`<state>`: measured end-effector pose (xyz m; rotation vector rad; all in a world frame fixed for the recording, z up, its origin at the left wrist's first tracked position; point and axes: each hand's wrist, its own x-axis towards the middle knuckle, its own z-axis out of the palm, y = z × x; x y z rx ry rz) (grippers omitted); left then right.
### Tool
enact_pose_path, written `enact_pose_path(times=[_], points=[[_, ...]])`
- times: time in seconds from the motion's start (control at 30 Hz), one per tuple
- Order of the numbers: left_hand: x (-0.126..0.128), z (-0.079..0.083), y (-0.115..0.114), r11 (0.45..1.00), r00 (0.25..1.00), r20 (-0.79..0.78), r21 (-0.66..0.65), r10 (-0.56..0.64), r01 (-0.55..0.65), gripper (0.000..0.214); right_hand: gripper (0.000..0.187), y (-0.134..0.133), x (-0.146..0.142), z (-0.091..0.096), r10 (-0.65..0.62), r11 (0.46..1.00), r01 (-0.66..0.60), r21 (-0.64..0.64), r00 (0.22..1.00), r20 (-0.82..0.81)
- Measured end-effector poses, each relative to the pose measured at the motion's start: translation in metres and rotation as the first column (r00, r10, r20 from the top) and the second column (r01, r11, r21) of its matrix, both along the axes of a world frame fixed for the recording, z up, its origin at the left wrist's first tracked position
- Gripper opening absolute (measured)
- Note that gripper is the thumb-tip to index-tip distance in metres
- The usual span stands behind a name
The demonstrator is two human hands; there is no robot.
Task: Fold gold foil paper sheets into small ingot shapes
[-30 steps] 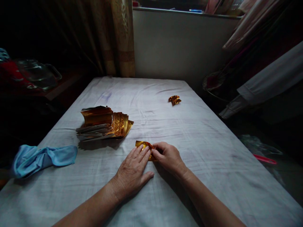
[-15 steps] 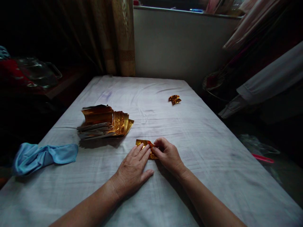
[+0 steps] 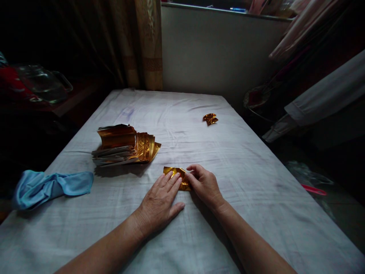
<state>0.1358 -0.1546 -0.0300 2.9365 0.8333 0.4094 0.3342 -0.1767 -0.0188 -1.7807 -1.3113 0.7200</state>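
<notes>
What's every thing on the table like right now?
gold paper, partly folded, lying under both hands
left hand, flat, fingers pressing the gold paper
right hand, fingers bent, touching its right end
paper stack, fanned, top sheet curled
small gold piece, folded, lying alone
blue cloth, crumpled

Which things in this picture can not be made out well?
Head view:
Gold paper: folds hidden under left hand and right hand.
Small gold piece: too small for its shape.
Glass jug: too dark.
Objects on sill: cut by top edge.
</notes>
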Motion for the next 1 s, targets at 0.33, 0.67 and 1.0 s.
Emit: enact_pose_path(times=[0.33, 0.67, 1.0], points=[[0.000, -0.005, -0.001, 1.000, 1.000, -0.004, -0.015, 0.021, -0.021, 0.066, 0.039, 0.003, 0.003, 0.003, 0.088, 0.990, -0.127, -0.068, 0.905, -0.417], [0.000, -0.008, 0.000, 1.000, 1.000, 0.004, -0.017, 0.021, -0.021, 0.064, 0.030, 0.004, -0.003, 0.014, 0.155, 0.963, -0.168, -0.210, 0.985, -0.076], [0.000, -0.002, 0.000, 0.999, 1.000, -0.012, -0.034, 0.016, -0.016, 0.063, 0.010, 0.018, 0.000, 0.025, 0.233, 0.931, -0.236, -0.279, 0.971, -0.046]])
